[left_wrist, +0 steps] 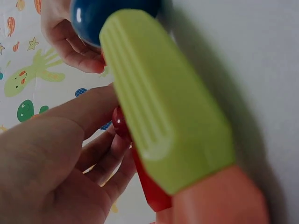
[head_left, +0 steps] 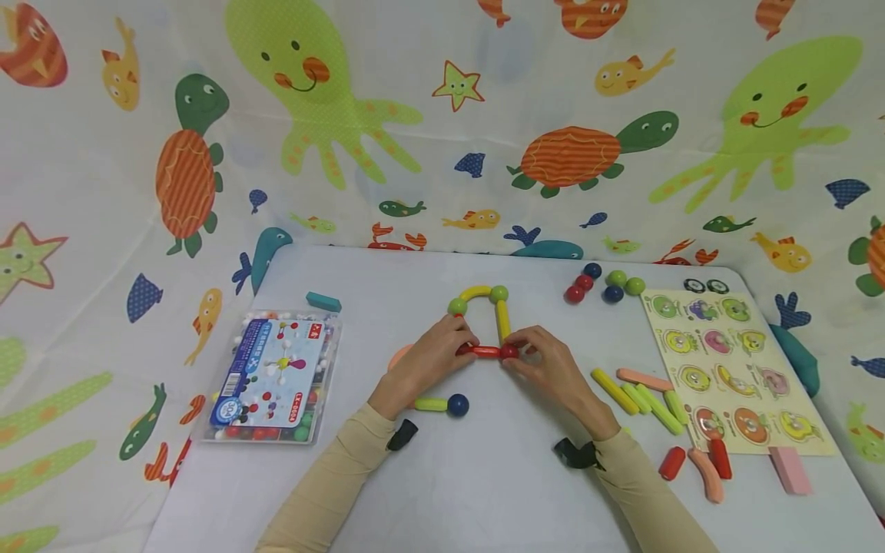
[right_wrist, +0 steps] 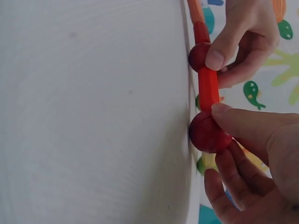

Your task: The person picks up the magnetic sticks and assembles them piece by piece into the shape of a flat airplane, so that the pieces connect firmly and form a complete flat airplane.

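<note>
My left hand (head_left: pixel 435 353) and right hand (head_left: pixel 549 365) are at a loop of toy sticks and balls on the table. Between them lies a red stick (head_left: pixel 486 352). The right thumb and fingers pinch the red ball (right_wrist: pixel 210 133) at its right end. At the other end, the left thumb and fingers pinch a second red ball (right_wrist: pixel 200 56). A straight yellow stick (head_left: pixel 503 319) and a curved yellow stick (head_left: pixel 475 292) meet at a green ball (head_left: pixel 498 293). Another green ball (head_left: pixel 457 306) joins the curve's left end. The left hand partly hides the loop's left side.
Near my left wrist, a yellow-green stick (head_left: pixel 432 404) carries a blue ball (head_left: pixel 459 405). A clear case (head_left: pixel 270 376) of parts stands left. At right are loose balls (head_left: pixel 613 294), loose sticks (head_left: pixel 653 407), a picture board (head_left: pixel 736 369) and a pink block (head_left: pixel 790 470).
</note>
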Tool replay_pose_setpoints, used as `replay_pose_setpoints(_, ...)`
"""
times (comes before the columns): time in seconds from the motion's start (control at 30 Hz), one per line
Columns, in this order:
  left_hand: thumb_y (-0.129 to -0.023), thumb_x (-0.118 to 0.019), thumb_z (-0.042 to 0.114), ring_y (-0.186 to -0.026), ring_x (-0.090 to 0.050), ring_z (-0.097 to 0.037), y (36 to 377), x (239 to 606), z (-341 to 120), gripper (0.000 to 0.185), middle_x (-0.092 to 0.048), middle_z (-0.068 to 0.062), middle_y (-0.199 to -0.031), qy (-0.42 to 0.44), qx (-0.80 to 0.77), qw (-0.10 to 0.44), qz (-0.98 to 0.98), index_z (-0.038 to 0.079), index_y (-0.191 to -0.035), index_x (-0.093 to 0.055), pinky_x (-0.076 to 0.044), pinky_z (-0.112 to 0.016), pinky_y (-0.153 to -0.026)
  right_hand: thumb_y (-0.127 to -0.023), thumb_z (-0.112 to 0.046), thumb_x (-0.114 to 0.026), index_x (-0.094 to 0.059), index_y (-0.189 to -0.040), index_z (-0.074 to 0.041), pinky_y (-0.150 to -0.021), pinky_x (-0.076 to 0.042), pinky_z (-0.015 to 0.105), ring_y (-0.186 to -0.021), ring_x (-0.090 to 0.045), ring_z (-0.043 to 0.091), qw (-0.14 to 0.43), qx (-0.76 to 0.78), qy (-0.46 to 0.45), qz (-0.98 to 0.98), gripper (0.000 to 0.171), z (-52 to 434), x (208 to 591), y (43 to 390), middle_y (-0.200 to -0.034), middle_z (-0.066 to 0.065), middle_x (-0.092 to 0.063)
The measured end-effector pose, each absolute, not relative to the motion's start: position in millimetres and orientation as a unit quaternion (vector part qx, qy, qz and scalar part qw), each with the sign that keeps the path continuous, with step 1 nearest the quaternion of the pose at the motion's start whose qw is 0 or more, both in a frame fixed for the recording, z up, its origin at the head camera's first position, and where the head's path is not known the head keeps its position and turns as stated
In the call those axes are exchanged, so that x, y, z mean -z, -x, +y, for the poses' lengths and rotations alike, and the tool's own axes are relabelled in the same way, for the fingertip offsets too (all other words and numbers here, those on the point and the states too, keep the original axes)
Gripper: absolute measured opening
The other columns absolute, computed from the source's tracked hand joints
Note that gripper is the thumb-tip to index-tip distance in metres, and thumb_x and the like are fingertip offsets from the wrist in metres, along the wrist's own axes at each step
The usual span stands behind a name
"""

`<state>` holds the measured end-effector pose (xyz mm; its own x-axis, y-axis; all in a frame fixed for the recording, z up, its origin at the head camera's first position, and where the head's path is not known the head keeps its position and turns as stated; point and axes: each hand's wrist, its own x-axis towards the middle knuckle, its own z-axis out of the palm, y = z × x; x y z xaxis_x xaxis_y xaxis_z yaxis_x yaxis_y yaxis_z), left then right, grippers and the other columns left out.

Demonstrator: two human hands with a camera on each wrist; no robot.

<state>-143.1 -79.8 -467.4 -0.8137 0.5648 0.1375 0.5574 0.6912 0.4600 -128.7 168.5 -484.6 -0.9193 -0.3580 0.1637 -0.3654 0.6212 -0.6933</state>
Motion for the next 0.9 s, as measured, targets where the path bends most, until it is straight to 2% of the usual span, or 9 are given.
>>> replay_pose_setpoints(0.33, -0.090, -0.078, 0.019, -0.105, -0.052, -0.015, 137, 463, -96, 0.031, -0.064, -0.003, -0.111, -0.274, -0.305, 0.029, 0.912, 0.011, -0.120, -0.073, -0.054, -0.029, -0.092, -0.083, -0.016, -0.085, -0.070, -0.121, -0.013, -0.091, -0.058, 0.042, -0.104, -0.062, 0.018, -0.005, -0.386, -0.192, -0.902, 0.040, 170, 483, 127, -0.116, 0.000, -0.067)
replay_pose_setpoints(0.53, -0.087, -0.082, 0.022, -0.112, -0.054, -0.018, 125, 460, -120, 0.045, -0.063, -0.005, -0.119, -0.214, -0.295, 0.068, 0.929, 0.011, -0.129, -0.067, -0.055, -0.033, -0.098, -0.084, -0.016, -0.084, -0.070, -0.121, -0.014, -0.090, -0.058, 0.043, -0.105, -0.062, 0.018, -0.011, -0.386, -0.188, -0.903, 0.040, 169, 483, 126, -0.117, 0.000, -0.068)
replay_pose_setpoints(0.73, -0.083, -0.085, 0.029, -0.113, -0.054, -0.020, 102, 453, -140, 0.048, -0.061, -0.005, -0.121, -0.209, -0.277, 0.046, 0.937, 0.012, -0.125, -0.068, -0.055, -0.034, -0.094, -0.085, -0.018, -0.083, -0.069, -0.122, -0.016, -0.090, -0.058, 0.042, -0.105, -0.062, 0.018, -0.015, -0.385, -0.191, -0.903, 0.039, 169, 484, 124, -0.117, -0.001, -0.067)
replay_pose_setpoints(0.9, -0.082, -0.086, 0.033, -0.111, -0.056, -0.016, 79, 451, -144, 0.050, -0.064, -0.003, -0.120, -0.247, -0.285, 0.123, 0.918, 0.012, -0.124, -0.070, -0.056, -0.031, -0.091, -0.085, -0.017, -0.083, -0.070, -0.121, -0.016, -0.089, -0.058, 0.042, -0.103, -0.063, 0.018, -0.009, -0.383, -0.195, -0.903, 0.038, 169, 483, 123, -0.117, 0.000, -0.067)
